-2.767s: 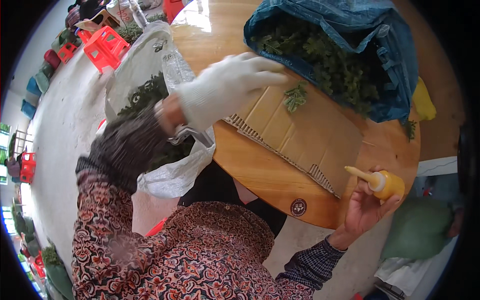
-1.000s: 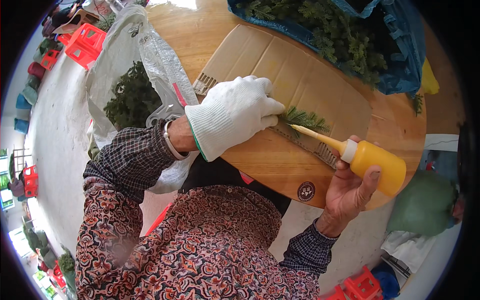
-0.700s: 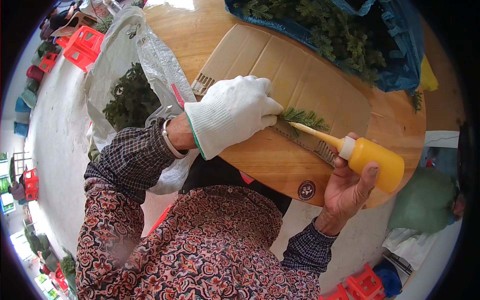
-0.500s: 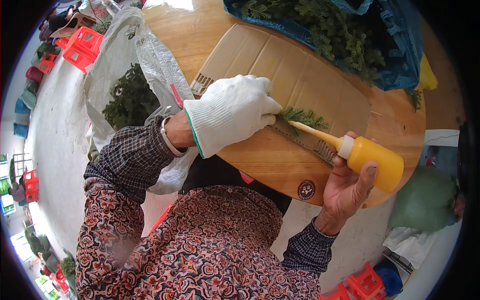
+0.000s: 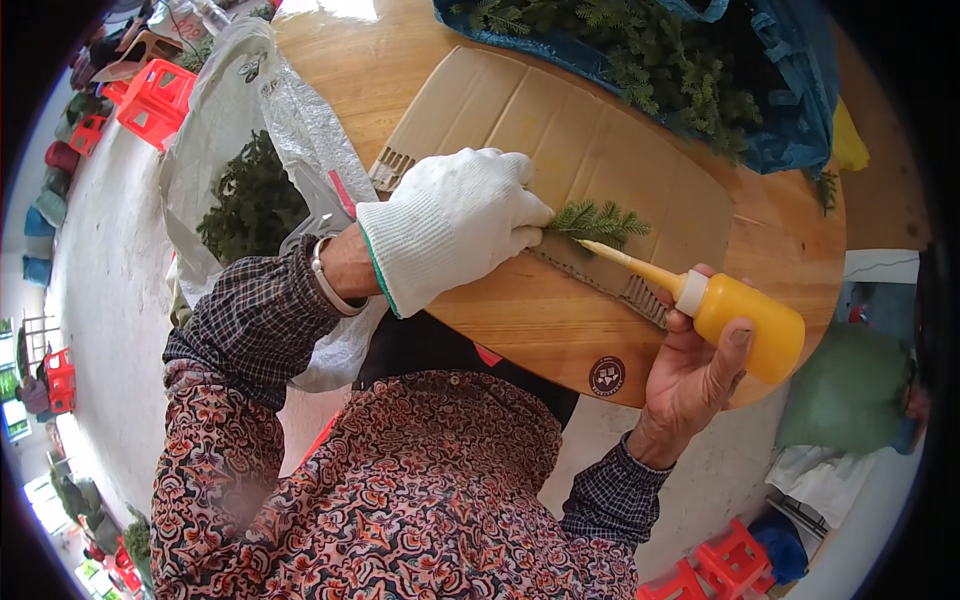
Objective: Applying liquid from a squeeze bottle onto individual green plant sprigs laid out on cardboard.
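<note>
My left hand (image 5: pixel 455 222), in a white knit glove, pinches the stem of a small green sprig (image 5: pixel 601 220) and holds it down on a flat sheet of cardboard (image 5: pixel 560 130). My bare right hand (image 5: pixel 692 375) grips a yellow squeeze bottle (image 5: pixel 742 322). Its long nozzle points left and its tip sits at the base of the sprig, just right of my gloved fingers. The cardboard lies on a round wooden table (image 5: pixel 540 320).
A blue bag (image 5: pixel 790 110) full of green sprigs lies at the table's far side. A clear plastic bag (image 5: pixel 250 190) with more greenery hangs off the left edge. Red plastic stools (image 5: pixel 160 100) stand on the floor at upper left, others at lower right.
My left hand came down from the plastic bag and laid a sprig on the cardboard. My right hand brought the bottle up and moved its nozzle tip to the sprig.
</note>
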